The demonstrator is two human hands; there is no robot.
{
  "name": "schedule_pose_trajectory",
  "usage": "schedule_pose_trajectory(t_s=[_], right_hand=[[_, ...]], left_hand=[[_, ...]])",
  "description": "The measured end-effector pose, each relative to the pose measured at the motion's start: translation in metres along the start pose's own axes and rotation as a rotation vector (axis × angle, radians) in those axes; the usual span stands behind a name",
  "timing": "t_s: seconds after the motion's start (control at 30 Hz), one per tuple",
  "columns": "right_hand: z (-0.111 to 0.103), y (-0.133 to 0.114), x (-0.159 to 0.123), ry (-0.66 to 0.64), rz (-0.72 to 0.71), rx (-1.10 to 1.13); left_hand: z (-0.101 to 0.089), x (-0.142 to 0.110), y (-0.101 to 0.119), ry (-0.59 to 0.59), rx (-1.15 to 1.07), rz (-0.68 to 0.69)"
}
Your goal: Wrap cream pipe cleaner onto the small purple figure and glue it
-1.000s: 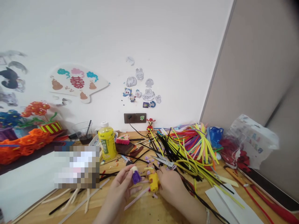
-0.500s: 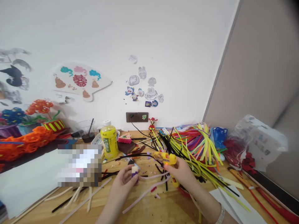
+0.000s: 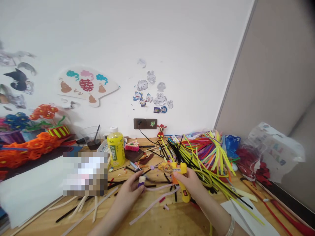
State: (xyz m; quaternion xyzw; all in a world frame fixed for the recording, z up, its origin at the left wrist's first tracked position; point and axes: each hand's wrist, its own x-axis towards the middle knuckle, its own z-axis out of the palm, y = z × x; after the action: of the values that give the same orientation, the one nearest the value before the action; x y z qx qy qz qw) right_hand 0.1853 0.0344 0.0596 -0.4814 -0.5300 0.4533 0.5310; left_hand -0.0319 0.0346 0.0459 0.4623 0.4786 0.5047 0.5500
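Note:
My right hand grips a yellow hot glue gun by its handle, nozzle aimed left. My left hand pinches a small purple-and-cream pipe-cleaner piece upright, a short way left of the nozzle. A pale pink pipe cleaner lies on the wooden desk between and below both hands. Black stems lie scattered around them.
A heap of coloured pipe cleaners spreads behind my right hand. A yellow drink bottle, a clear cup and a small cake-shaped object stand at the back. Orange pipe-cleaner flowers sit left, plastic bags right, white paper front right.
My right hand picked the yellow glue gun up off the desk and turned its nozzle left. My left hand kept the purple piece and shifted slightly up and away.

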Motion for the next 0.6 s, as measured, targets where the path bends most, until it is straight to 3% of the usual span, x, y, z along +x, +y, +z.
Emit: schedule_pose_trajectory(t_s=[0.2, 0.43, 0.6], right_hand=[[-0.003, -0.003, 0.002, 0.063, 0.008, 0.049], [0.0, -0.001, -0.003, -0.056, -0.018, -0.004], [0.005, -0.002, -0.01, -0.124, -0.021, -0.059]], left_hand=[[-0.006, 0.007, -0.004, 0.059, 0.046, 0.027], [0.001, -0.008, 0.009, 0.005, 0.09, 0.111], [0.008, -0.01, 0.008, 0.0, 0.17, 0.094]])
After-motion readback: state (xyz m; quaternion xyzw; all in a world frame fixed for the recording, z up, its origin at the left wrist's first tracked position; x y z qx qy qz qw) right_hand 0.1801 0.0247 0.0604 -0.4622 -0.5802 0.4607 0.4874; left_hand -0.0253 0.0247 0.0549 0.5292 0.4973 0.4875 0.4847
